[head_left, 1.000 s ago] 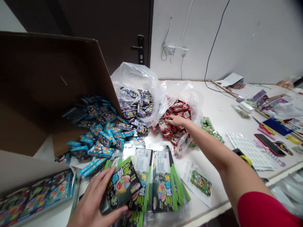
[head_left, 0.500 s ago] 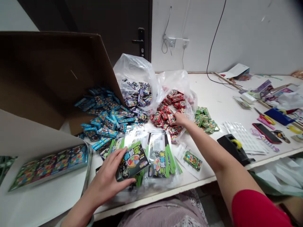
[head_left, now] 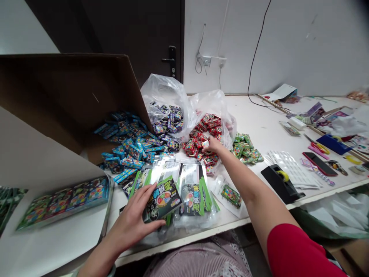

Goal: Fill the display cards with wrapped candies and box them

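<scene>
Here's the black packet (head_left: 163, 198) near the front edge of the table (head_left: 248, 119), left hand (head_left: 137, 211) half-curled, gripping it; farther back, right hand (head_left: 214, 145) bunches its fingers at red packets (head_left: 198, 141), can't tell if gripping; green packets (head_left: 245, 148) alongside.

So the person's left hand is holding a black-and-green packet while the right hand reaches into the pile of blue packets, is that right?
Not quite: the colour of the pile is wrong. The head view shows the right hand at the red packets. The left hand is indeed holding a black-and-green packet.
</scene>
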Action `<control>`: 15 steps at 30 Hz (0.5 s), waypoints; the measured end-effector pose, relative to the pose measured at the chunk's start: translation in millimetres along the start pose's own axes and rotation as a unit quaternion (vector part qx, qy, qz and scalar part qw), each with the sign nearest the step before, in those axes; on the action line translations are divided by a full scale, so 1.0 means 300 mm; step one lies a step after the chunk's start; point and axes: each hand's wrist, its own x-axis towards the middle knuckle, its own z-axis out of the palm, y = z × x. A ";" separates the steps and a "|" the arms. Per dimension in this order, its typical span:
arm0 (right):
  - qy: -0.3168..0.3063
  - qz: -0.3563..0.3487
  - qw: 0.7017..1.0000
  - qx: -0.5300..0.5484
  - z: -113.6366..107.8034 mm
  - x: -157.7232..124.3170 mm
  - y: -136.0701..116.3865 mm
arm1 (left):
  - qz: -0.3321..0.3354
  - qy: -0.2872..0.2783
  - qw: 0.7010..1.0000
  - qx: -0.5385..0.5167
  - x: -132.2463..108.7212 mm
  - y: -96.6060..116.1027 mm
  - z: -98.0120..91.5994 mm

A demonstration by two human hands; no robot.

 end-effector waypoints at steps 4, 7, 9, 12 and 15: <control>0.031 -0.023 0.995 0.090 -0.039 -0.060 -0.003 | -0.001 0.004 1.000 -0.012 -0.001 -0.014 0.001; 0.019 -0.068 0.986 0.150 -0.086 -0.149 -0.020 | 0.003 0.003 1.000 -0.018 -0.005 -0.027 0.000; 0.009 -0.104 0.981 0.167 -0.105 -0.225 -0.036 | 0.002 0.006 1.000 -0.026 -0.007 -0.031 -0.001; 0.011 -0.141 0.978 0.156 -0.088 -0.336 -0.076 | -0.011 0.012 0.999 -0.041 -0.003 -0.026 -0.004; 0.002 -0.158 0.979 0.127 -0.027 -0.412 -0.140 | -0.016 0.013 0.998 -0.054 0.009 -0.013 -0.005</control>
